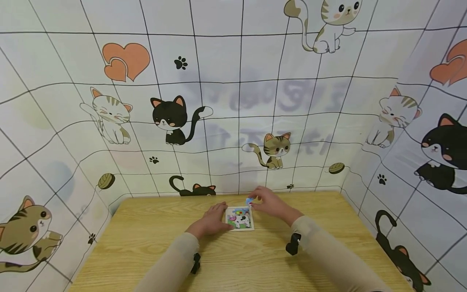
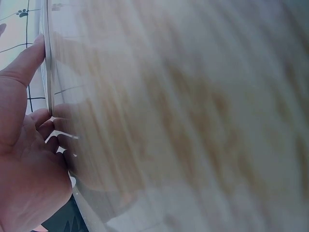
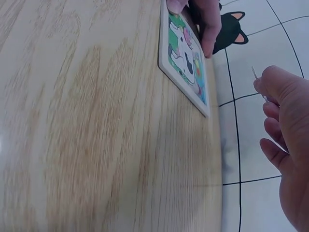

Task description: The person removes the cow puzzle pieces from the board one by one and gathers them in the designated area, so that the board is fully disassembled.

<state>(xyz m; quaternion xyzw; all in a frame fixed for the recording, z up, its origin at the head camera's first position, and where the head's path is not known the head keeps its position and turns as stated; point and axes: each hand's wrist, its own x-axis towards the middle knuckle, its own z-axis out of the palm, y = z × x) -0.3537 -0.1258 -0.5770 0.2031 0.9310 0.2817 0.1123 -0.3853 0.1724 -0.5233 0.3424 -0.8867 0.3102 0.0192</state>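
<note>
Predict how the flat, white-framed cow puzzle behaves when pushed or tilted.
The puzzle is likely stiff: its frame looks straight. Flat on the yellowish wooden table, it should slide rather than tip. The bare right hand pinches a thin, bluish piece, so tilting might spill others.

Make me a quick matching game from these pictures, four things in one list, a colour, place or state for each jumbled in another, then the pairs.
1. left hand
2. right hand
3. cow puzzle
4. tabletop

A. light wood-brown
B. pinching a small piece
C. lying flat, pale-bordered
D. at the puzzle's left side

Pairs: 1-D, 2-B, 3-C, 4-A
</note>
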